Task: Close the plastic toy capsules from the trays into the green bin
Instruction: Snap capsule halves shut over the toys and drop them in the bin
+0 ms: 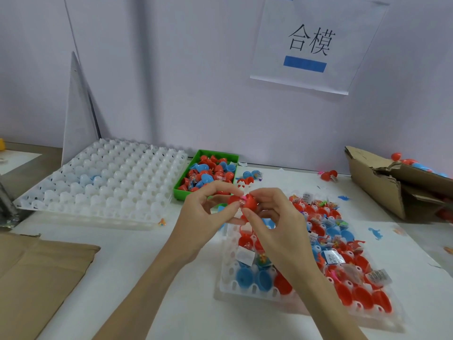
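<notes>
Above the tabletop (pixel 152 253), mid-frame: left hand (pixel 206 217) pinches one red half of the capsule (pixel 241 202), right hand (pixel 274 224) pinches the other. Something pink sits at the seam, probably the toy, view too blurred to be sure. Tuck it fully inside first, line the rims up square, then squeeze straight together. Next, drop it in the green bin (pixel 179 190) just behind. Open halves wait in the tray (pixel 228 278) to the right.

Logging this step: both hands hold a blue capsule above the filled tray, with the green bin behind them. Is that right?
Not quite: the head view shows the capsule is red, not blue. The left hand and right hand do hold it above the filled tray, with the green bin behind.
</notes>
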`<act>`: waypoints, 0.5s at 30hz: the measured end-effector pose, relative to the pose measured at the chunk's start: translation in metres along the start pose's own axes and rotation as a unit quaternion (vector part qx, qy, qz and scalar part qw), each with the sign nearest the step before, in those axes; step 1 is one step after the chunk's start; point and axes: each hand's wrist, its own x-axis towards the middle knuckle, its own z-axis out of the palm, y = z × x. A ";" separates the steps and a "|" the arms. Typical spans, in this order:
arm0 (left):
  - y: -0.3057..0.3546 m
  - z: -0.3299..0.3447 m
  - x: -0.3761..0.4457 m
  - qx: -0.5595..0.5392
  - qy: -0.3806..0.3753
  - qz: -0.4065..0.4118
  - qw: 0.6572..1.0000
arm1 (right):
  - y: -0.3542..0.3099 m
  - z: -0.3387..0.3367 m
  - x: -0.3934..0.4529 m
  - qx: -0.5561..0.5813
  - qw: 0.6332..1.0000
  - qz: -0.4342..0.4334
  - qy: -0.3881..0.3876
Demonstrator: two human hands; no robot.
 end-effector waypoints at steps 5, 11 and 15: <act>-0.001 0.000 -0.001 0.028 0.006 0.021 0.999 | 0.001 0.002 -0.001 0.001 1.000 0.011 -0.006; -0.002 -0.002 0.000 0.091 -0.011 0.031 0.995 | 0.003 0.004 -0.001 0.052 0.995 0.087 -0.011; 0.000 -0.004 0.001 0.071 -0.014 0.011 0.997 | 0.001 0.001 -0.001 0.134 0.982 0.134 -0.016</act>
